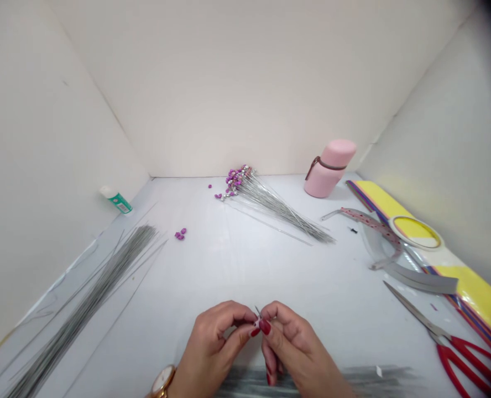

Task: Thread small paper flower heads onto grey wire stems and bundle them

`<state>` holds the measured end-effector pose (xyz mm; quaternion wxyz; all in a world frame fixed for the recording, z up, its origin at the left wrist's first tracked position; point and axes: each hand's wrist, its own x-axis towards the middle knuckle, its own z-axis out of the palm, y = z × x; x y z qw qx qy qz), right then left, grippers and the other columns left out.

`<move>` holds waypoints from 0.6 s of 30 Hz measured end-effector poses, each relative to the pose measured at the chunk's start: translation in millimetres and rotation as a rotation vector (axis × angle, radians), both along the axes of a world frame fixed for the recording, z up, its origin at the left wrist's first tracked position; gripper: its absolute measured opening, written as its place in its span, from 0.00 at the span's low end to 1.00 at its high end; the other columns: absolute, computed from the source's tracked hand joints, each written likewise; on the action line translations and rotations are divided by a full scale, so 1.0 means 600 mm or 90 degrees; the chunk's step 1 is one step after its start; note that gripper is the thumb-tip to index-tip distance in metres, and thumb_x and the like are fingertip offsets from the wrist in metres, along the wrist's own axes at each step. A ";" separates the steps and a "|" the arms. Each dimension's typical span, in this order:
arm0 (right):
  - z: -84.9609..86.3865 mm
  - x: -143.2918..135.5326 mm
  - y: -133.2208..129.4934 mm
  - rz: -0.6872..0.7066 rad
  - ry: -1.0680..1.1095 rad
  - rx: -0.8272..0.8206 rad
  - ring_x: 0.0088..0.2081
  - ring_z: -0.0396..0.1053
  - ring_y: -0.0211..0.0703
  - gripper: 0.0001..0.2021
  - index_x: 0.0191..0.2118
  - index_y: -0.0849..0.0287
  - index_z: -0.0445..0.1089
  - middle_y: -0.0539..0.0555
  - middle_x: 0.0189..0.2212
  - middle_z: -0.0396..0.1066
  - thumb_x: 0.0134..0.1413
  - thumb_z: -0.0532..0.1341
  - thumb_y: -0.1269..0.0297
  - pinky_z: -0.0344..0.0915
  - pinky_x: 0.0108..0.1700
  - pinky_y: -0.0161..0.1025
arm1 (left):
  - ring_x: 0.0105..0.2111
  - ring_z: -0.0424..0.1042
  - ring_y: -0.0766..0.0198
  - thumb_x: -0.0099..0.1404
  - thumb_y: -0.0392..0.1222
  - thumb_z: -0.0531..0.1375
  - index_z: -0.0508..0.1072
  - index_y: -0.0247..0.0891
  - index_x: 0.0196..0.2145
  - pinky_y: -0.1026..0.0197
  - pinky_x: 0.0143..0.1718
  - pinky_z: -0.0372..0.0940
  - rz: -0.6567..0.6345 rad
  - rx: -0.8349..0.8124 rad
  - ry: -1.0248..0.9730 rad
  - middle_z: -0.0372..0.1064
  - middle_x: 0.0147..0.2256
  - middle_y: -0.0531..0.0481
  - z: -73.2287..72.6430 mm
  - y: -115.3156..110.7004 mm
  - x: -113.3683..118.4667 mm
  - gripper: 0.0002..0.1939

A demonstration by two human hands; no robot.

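At the bottom centre, my left hand and my right hand meet, thumbs and forefingers pinched on a small pale pink piece. A short dark tip of wire sticks up between the fingertips. Farther back lies a bundle of wires with purple and silver heads, its stems slanting to the right. A few loose purple pieces rest left of centre. Bare grey wires lie in a long bundle on the left. More blurred grey strands run beneath my wrists.
A pink bottle stands at the back right. Red-handled scissors, a tape roll, grey curved strips and yellow packs lie on the right. A green and white tube is at the left wall.
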<state>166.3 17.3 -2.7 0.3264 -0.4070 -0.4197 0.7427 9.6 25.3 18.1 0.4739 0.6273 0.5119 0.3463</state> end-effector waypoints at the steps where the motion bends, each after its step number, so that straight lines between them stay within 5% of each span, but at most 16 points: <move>1: -0.001 0.000 0.000 0.001 0.003 -0.001 0.15 0.56 0.29 0.15 0.33 0.59 0.56 0.41 0.12 0.58 0.55 0.52 0.50 0.47 0.19 0.29 | 0.29 0.69 0.63 0.58 0.39 0.57 0.75 0.42 0.30 0.66 0.32 0.60 -0.013 0.006 0.007 0.73 0.28 0.50 0.002 0.001 0.000 0.06; 18: -0.003 0.006 0.011 0.000 0.007 -0.015 0.13 0.55 0.28 0.15 0.30 0.59 0.57 0.41 0.11 0.58 0.55 0.52 0.51 0.46 0.18 0.28 | 0.28 0.70 0.68 0.58 0.35 0.58 0.71 0.38 0.30 0.69 0.31 0.63 -0.013 0.079 0.007 0.72 0.27 0.51 -0.007 0.001 0.002 0.03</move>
